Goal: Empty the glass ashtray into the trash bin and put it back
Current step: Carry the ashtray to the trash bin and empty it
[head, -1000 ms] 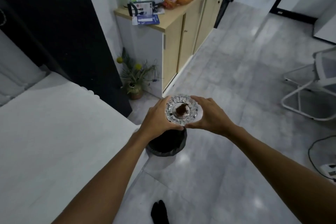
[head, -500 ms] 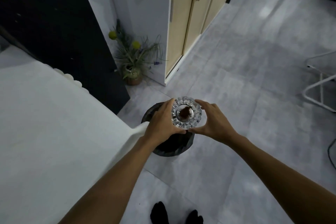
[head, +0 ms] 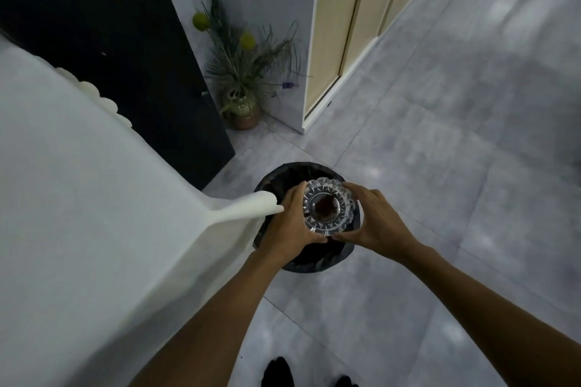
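The cut-glass ashtray (head: 328, 206) is upright, with dark brown ash in its round well. My left hand (head: 290, 223) grips its left side and my right hand (head: 375, 223) grips its right side. I hold it right above the open mouth of the trash bin (head: 283, 174), a round bin lined with a black bag that stands on the grey tiled floor. My hands and the ashtray hide much of the bin's opening.
A table under a white cloth (head: 94, 214) fills the left, its corner touching the bin's left rim. A potted plant (head: 243, 85) stands by a black panel (head: 110, 25) and a wooden cabinet (head: 342, 25). Grey floor spreads to the right. My feet (head: 279, 372) show at the bottom.
My view has tilted down and moved closer, so the bin is now fully in sight. Both hands have carried the ashtray over the bin's opening, still level.
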Demonstrator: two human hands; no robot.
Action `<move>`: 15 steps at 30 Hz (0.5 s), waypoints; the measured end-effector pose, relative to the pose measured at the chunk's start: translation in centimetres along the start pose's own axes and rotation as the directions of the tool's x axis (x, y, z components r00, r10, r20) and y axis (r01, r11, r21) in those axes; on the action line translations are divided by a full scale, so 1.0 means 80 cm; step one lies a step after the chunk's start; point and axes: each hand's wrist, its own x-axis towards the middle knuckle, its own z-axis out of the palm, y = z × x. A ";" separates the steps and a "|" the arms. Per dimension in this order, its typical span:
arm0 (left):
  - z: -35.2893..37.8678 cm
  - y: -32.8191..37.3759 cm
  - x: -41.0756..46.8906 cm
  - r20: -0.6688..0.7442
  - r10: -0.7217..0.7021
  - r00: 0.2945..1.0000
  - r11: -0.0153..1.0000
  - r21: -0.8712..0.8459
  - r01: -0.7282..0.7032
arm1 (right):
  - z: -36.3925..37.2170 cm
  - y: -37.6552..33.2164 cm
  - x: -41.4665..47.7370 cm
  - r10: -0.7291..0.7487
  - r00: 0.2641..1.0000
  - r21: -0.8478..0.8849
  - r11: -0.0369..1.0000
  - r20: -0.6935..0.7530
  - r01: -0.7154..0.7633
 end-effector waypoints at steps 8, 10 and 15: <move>0.010 -0.028 0.004 0.092 -0.087 0.992 0.996 0.014 0.086 | 0.035 0.023 0.003 -0.023 0.996 0.075 0.997 0.083 0.016; 0.009 -0.036 0.008 0.118 -0.118 0.986 0.992 -0.036 0.123 | 0.031 0.025 0.009 -0.010 0.989 0.127 0.992 0.149 -0.009; -0.001 -0.041 0.023 0.230 -0.219 0.948 0.953 -0.156 0.258 | 0.023 0.024 0.022 0.062 0.955 0.280 0.949 0.291 -0.147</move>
